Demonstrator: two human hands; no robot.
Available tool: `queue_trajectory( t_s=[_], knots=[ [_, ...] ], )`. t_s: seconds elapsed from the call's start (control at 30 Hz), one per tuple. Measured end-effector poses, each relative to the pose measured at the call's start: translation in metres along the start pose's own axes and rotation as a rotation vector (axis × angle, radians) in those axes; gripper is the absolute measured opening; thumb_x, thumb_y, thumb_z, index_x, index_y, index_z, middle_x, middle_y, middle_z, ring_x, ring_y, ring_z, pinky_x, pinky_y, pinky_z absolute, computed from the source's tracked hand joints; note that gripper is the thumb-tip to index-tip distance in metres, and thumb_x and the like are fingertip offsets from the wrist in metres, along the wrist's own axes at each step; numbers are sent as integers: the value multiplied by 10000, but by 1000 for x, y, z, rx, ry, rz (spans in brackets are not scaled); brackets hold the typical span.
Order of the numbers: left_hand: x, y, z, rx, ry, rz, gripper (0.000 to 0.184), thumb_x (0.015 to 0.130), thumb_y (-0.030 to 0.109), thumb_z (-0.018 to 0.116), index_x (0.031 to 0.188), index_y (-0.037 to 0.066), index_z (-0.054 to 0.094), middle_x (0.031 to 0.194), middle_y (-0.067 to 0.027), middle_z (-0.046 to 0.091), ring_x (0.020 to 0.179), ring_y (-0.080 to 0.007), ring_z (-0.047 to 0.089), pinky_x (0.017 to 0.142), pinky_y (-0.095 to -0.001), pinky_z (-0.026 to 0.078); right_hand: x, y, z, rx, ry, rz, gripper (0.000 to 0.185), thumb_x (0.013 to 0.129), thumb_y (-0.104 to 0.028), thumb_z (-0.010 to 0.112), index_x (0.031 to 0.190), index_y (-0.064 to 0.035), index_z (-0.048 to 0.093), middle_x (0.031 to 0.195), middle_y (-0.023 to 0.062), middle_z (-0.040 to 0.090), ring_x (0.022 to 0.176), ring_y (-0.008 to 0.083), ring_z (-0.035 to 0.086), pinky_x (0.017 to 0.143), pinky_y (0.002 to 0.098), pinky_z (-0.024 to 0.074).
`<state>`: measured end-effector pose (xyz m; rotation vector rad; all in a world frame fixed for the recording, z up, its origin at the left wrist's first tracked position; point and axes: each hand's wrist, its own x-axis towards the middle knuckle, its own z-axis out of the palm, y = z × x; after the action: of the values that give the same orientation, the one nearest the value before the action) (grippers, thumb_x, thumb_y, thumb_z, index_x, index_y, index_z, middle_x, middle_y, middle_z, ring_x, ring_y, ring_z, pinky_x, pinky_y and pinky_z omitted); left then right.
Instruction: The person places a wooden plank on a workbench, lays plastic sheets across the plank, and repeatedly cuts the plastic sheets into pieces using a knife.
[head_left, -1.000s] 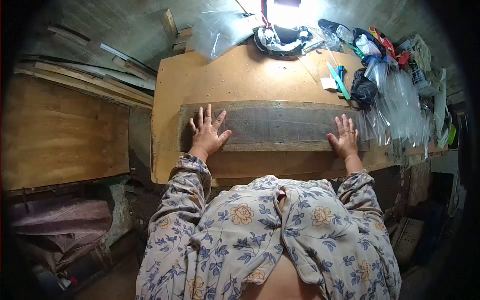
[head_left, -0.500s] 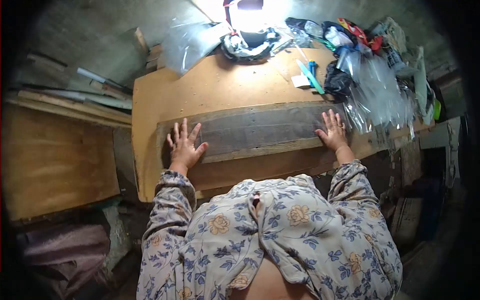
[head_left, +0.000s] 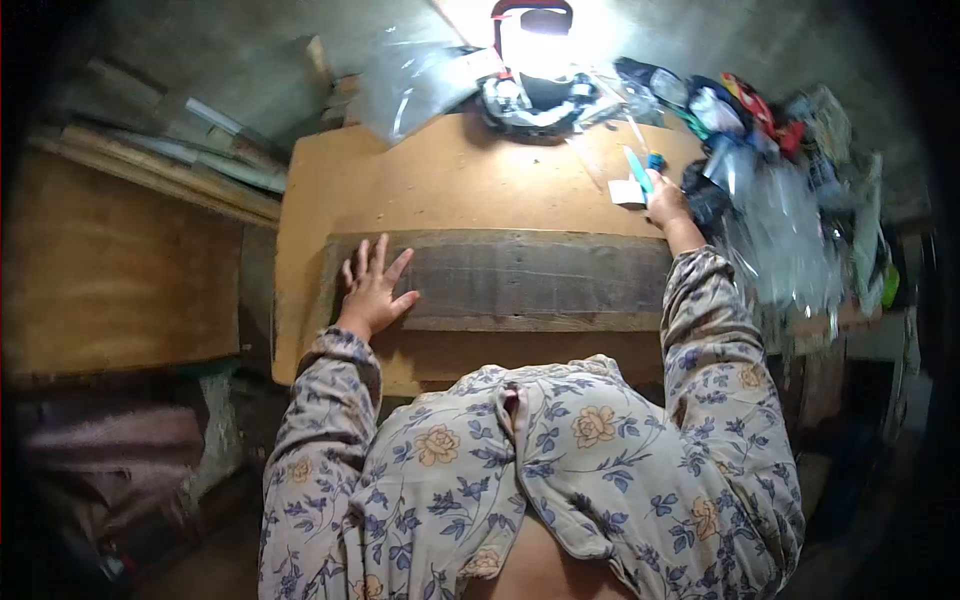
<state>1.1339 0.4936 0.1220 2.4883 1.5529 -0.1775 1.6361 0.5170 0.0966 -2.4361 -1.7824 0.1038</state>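
Note:
My left hand [head_left: 372,298] lies flat with spread fingers on the left end of a long dark wooden board [head_left: 530,280]. The board has a lighter strip along its near edge and lies across the tabletop. My right hand [head_left: 668,203] is beyond the board's far right corner, its fingers closed around the near end of a slim turquoise tool [head_left: 637,168]. The tool looks pointed at its far end; its exact kind is unclear. Right beside it are a small blue object [head_left: 656,160] and a white piece [head_left: 626,192], perhaps paper.
A bright lamp [head_left: 535,15] shines at the back of the wooden table [head_left: 400,195], near a clear plastic bag [head_left: 410,95]. Plastic bags [head_left: 785,230] and cloths pile up on the right. Wooden strips [head_left: 170,175] and a brown panel [head_left: 120,260] are at the left.
My right hand has left the board's right end and moved forward to the turquoise tool, closing on it. My left hand stays on the board. The camera view has shifted slightly.

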Motion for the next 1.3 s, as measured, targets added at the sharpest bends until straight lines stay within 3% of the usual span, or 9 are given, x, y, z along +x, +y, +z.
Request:
queue_trajectory(
  t_s=[0.23,0.3,0.43,0.6,0.7,0.9,1.03,1.1,1.3],
  knots=[
    [0,-2,1,-17,9,-4,632,747,494,520,1304,317,278,1415,-87,46,1280,-356,44,982,-553,65,22,12,23,-110,29,26,288,806,-192,428,1048,-183,583,930,182,587,876,307,574,792,373,440],
    [0,-3,0,-20,-8,-7,635,745,513,513,1303,321,279,1415,-82,48,1280,-352,44,980,-559,66,20,-10,-15,523,-116,181,373,776,-87,389,1121,-130,523,894,145,594,649,288,608,581,356,501],
    [-1,-7,5,-21,27,10,642,739,529,509,1304,337,273,1416,-76,48,1277,-358,47,973,-573,62,-48,-83,-84,1706,-320,268,470,763,-105,415,1223,-7,392,918,148,592,716,244,609,590,276,513],
    [0,-11,10,-34,46,41,640,740,541,501,1304,343,272,1416,-83,47,1274,-370,40,973,-577,45,-123,-154,-93,2318,-646,-241,621,692,-58,604,1248,13,337,1026,168,535,948,291,545,734,336,504],
    [-1,-10,6,-23,20,36,644,741,551,495,1306,354,258,1417,-81,39,1281,-360,28,984,-568,29,-152,-193,-69,1956,-251,-292,466,717,40,597,1149,-26,437,911,103,557,835,206,569,653,284,497],
    [-1,-11,5,-24,21,45,648,737,563,489,1306,352,261,1416,-85,41,1283,-351,32,988,-562,22,-168,-249,-27,2143,-288,188,131,801,-92,587,853,-97,466,624,-20,457,549,77,465,469,210,407],
    [-1,-12,6,-41,35,51,647,736,560,491,1304,342,273,1412,-92,57,1279,-351,46,983,-567,29,-168,-266,8,2224,-278,196,160,806,-110,583,774,-114,426,651,-29,438,536,74,453,468,206,423],
    [-1,-12,6,-44,38,54,647,735,558,495,1304,339,277,1412,-92,62,1280,-349,44,984,-565,30,-172,-286,7,2163,-205,452,179,809,-113,578,753,-116,408,691,-25,445,548,82,466,489,218,458],
    [-3,-10,0,-51,37,52,651,730,551,510,1302,330,290,1409,-96,80,1284,-340,38,989,-556,36,-169,-310,25,2137,-201,301,113,812,-93,559,885,-65,477,778,25,507,651,123,545,642,261,504]
  ],
)
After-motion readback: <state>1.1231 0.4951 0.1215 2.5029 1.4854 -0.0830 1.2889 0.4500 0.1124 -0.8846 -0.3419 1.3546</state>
